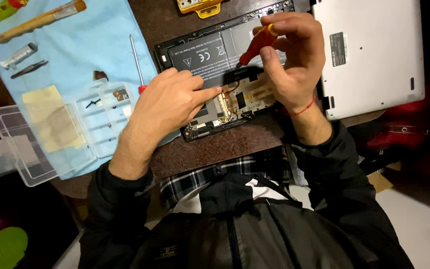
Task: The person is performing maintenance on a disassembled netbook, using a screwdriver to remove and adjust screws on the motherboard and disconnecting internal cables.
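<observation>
An opened laptop base (pixel 175 50) lies on the dark table, its flat black battery (pixel 202 57) and gold circuit board (pixel 252 97) exposed. My right hand (pixel 292 57) grips a small red-handled screwdriver (pixel 256 46), tip pointing down near the battery's lower edge. My left hand (pixel 167 102) rests on the base's left side, its index finger stretched out and pressing by the board's wires. A red thread circles my right wrist.
The silver bottom cover (pixel 374 50) lies at the right. On a blue cloth (pixel 90 35) sit a clear compartment box (pixel 51 134), a thin screwdriver (pixel 136 60), tweezers (pixel 28 68) and a brush (pixel 31 22). A yellow tool (pixel 200 7) is at the top.
</observation>
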